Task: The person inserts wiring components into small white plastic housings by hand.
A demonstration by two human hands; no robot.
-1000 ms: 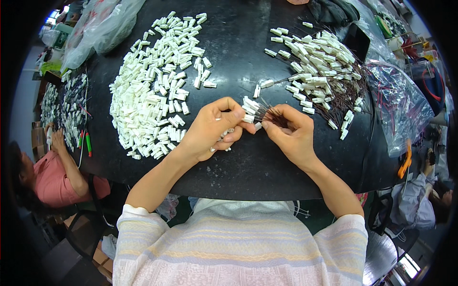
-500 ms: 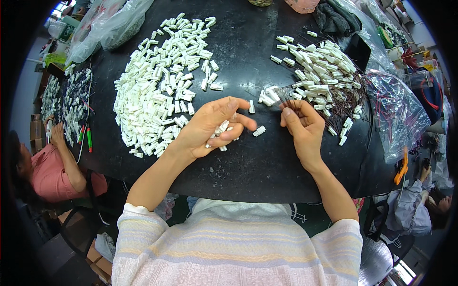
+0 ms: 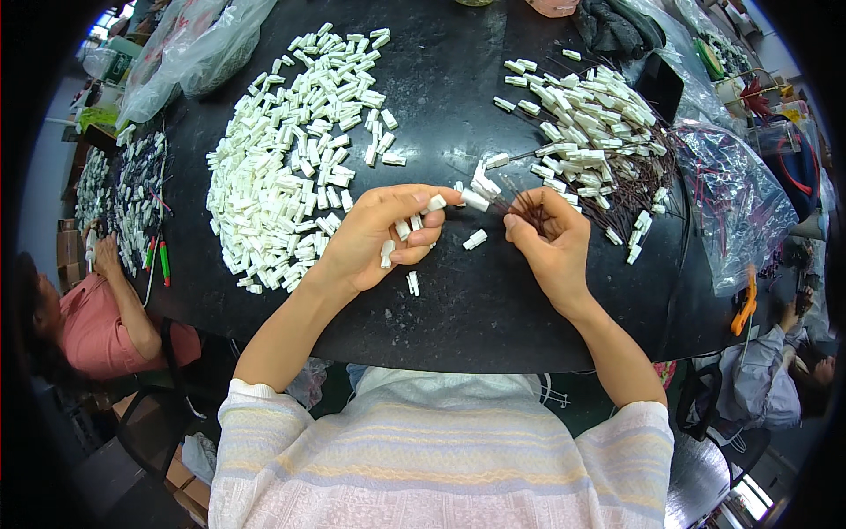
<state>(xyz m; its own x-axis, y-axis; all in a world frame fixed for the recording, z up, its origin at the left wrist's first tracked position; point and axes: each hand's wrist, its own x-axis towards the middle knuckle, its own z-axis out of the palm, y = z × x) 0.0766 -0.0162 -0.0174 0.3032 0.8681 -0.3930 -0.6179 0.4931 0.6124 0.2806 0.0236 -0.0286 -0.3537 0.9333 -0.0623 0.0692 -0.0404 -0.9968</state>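
My left hand [image 3: 366,236] is closed around several small white plastic connector housings [image 3: 403,229], with one pinched near the thumb and fingertips. Thin dark wires [image 3: 527,210] are gripped between the thumb and fingers of my right hand [image 3: 561,254]. White housings [image 3: 477,201] sit at the far ends of these wires, close to my left fingertips. Whether the left fingers touch them I cannot tell. A loose housing [image 3: 475,239] lies on the black table between my hands, and another [image 3: 413,283] lies below the left one.
A large pile of white housings [image 3: 273,176] spreads over the table's left side. At the right lies a heap of wired housings [image 3: 599,115], beside a clear plastic bag [image 3: 731,207] and orange-handled scissors [image 3: 745,304]. Co-workers sit at left [image 3: 97,309] and right [image 3: 758,379].
My right hand has shifted slightly left with its wires, bringing their housings nearer my left fingertips. The left fingers have drawn in, and a housing now shows at the thumb.
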